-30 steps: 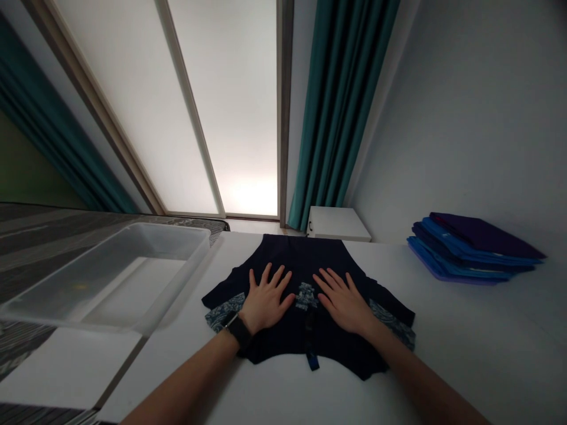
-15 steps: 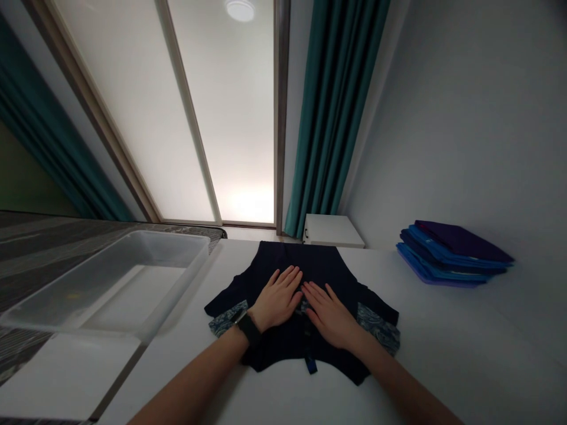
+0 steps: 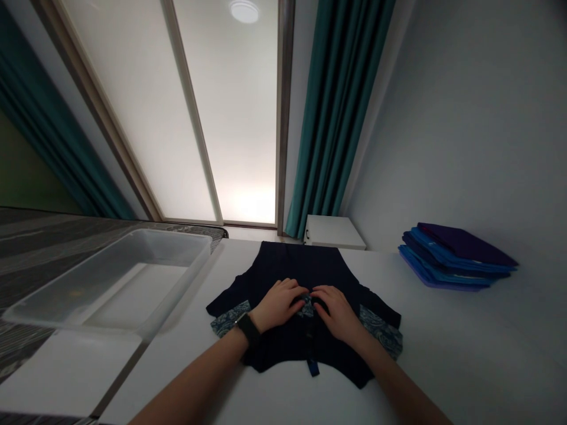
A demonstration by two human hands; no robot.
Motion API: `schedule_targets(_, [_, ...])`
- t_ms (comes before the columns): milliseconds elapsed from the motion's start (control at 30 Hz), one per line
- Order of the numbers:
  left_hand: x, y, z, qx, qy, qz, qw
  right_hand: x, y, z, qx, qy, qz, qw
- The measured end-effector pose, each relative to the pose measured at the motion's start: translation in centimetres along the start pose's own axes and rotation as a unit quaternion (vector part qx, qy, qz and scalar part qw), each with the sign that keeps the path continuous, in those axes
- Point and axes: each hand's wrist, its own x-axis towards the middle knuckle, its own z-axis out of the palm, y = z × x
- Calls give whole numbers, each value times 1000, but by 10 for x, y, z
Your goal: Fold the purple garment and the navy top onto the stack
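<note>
Both hands (image 3: pixel 278 305) (image 3: pixel 338 314) touch the navy garment's (image 3: pixel 305 260) patterned patch (image 3: pixel 306 307).

No readable text, label, brand, number or sign anywhere in view

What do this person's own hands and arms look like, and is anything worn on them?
Both hands, left and right, are bare, with no gloves. The forearms show no sleeves. The left wrist carries a watch with a wide black band and a small, squarish face with a pale, shiny edge. The right wrist has nothing on it.
</note>
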Motion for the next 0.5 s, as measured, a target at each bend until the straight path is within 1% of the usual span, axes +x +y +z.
schedule_targets(100, [6, 0, 5, 3, -14, -2, 1000, 11, -4, -3, -32, -12, 2, 999])
schedule_targets(200, [9, -3, 9, -18, -5, -16, 1000, 18, -6, -3, -48, -22, 5, 999])
schedule_targets(400, [9, -6, 7, -120, 13, -49, 991, 16, -8, 1, -32, -2, 13, 999])
schedule_targets(500, [8, -6, 6, -139, 25, -57, 988, 15, -9, 2, -29, -8, 6, 1000])
